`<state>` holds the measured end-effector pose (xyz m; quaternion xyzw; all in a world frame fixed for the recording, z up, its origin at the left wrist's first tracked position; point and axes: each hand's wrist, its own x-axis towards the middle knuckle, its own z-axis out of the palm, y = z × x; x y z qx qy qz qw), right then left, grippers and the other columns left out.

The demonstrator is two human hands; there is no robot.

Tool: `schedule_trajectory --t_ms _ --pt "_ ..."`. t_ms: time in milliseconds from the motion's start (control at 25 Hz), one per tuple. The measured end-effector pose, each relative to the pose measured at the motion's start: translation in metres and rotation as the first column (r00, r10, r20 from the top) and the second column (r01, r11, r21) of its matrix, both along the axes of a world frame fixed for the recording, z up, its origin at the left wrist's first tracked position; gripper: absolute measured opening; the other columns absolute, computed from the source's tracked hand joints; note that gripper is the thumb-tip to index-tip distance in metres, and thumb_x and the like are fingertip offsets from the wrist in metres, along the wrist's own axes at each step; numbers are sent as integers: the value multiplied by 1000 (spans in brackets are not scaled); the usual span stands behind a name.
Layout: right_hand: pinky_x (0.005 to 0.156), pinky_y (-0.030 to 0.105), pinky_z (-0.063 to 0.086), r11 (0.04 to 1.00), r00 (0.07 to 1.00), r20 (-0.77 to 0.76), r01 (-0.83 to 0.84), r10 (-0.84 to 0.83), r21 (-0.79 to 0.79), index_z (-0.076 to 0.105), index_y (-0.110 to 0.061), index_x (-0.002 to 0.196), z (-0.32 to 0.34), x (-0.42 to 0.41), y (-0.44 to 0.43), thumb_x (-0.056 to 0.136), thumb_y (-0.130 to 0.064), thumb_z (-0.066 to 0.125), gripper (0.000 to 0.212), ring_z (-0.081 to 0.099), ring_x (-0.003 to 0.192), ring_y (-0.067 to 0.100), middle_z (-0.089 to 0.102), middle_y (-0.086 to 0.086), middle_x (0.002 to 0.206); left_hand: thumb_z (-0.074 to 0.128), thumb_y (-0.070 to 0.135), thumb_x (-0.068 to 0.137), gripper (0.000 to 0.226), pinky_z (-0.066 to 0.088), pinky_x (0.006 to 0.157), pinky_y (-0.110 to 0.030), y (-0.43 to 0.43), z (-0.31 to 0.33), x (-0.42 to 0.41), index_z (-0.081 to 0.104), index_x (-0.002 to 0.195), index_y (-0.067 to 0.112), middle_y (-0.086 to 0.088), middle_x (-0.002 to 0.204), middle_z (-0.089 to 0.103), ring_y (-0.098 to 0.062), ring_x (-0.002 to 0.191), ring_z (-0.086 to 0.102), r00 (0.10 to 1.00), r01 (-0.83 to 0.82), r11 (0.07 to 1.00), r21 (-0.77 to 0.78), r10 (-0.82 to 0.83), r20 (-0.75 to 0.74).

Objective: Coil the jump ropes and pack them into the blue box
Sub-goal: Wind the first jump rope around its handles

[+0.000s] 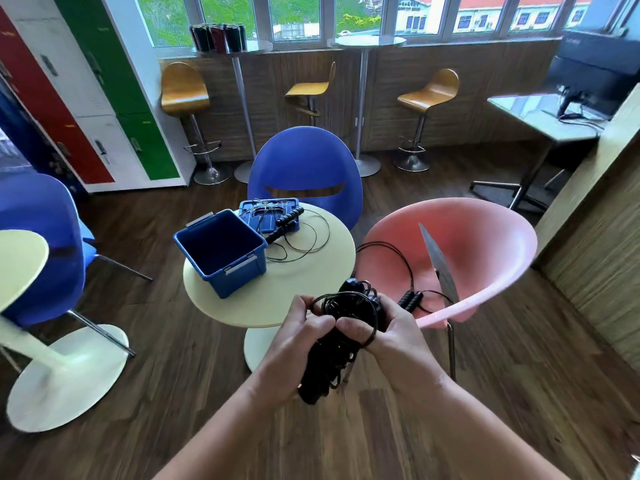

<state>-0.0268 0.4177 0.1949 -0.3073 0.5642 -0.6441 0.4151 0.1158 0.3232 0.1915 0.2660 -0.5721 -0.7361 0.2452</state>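
Note:
A black jump rope (pixel 343 327), coiled into a bundle with its handles, is held in front of me above the floor. My left hand (pixel 301 337) grips the bundle from the left and my right hand (pixel 388 336) pinches its loops from the right. The open blue box (pixel 221 251) stands empty on the round cream table (pixel 304 282). Behind it a second black jump rope (pixel 294 230) lies loose on the table, partly over the blue lid (pixel 266 211). A third rope (pixel 405 271) lies on the pink chair (pixel 467 251), its handles near the seat's front edge.
A blue chair (pixel 304 164) stands behind the table and another blue chair (pixel 41 237) at the left beside a second cream table (pixel 17 261). Bar stools, high tables and coloured lockers line the back. A desk with a monitor (pixel 588 84) is at the right.

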Motion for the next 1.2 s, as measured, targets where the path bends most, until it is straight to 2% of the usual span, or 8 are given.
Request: schedule_trajectory --t_ms 160,360,480,600,800,920,1040,1200 --pt "89 41 57 1000 999 -37 -18 19 21 69 -9 114 -3 -6 -1 75 -19 85 43 72 99 25 76 18 108 78 44 66 72 56 59 -36 1 3 -2 44 112 -1 -11 87 63 -23 73 67 1000 -2 1000 20 1 14" --pt "94 48 56 997 952 302 -20 42 -76 62 -4 126 -1 -20 8 71 -15 64 56 70 107 35 73 20 117 75 39 71 71 58 63 -36 -10 0 -3 50 119 -7 -18 95 64 -25 79 68 998 -25 999 -30 26 53" --pt "77 28 60 980 941 -287 197 -178 39 66 -22 110 5 -14 13 69 -44 77 48 75 90 13 77 5 95 79 35 74 62 59 64 -37 -7 0 -5 56 115 -5 -23 96 71 -29 80 73 999 -13 998 -68 16 47" --pt "69 14 54 943 833 -460 332 -306 -27 60 -31 100 2 -6 10 76 -40 82 33 73 84 6 73 -4 96 80 30 80 40 58 58 -33 6 3 -13 63 100 0 -17 81 74 -27 69 73 996 -76 992 -105 81 43" --pt "81 38 56 940 943 124 322 -308 -111 59 -19 108 5 -2 -1 85 -42 66 33 71 94 22 74 -2 101 81 26 84 25 53 49 -29 15 14 -24 68 62 26 -6 63 68 -24 54 68 989 -149 986 -81 149 -5" --pt "83 42 55 983 984 35 177 -175 -48 66 -27 118 18 -25 -9 89 -44 62 34 71 91 25 76 7 100 83 27 85 36 53 49 -29 20 15 -23 59 59 25 -10 64 68 -28 56 68 999 -50 997 -61 51 17" --pt "68 33 48 994 992 -83 91 -95 -53 74 -7 91 31 -35 -17 92 -33 58 30 61 71 21 67 10 76 77 43 84 43 55 53 -35 19 15 -21 50 72 13 -20 72 65 -34 63 69 1000 -24 999 -29 24 -10" --pt "56 29 46 962 959 133 261 -250 -77 69 -9 71 38 -33 -21 101 -24 54 37 57 54 19 61 7 63 49 52 99 49 54 54 -30 19 22 -18 55 72 11 -11 68 65 -22 55 63 994 -105 979 177 106 2"
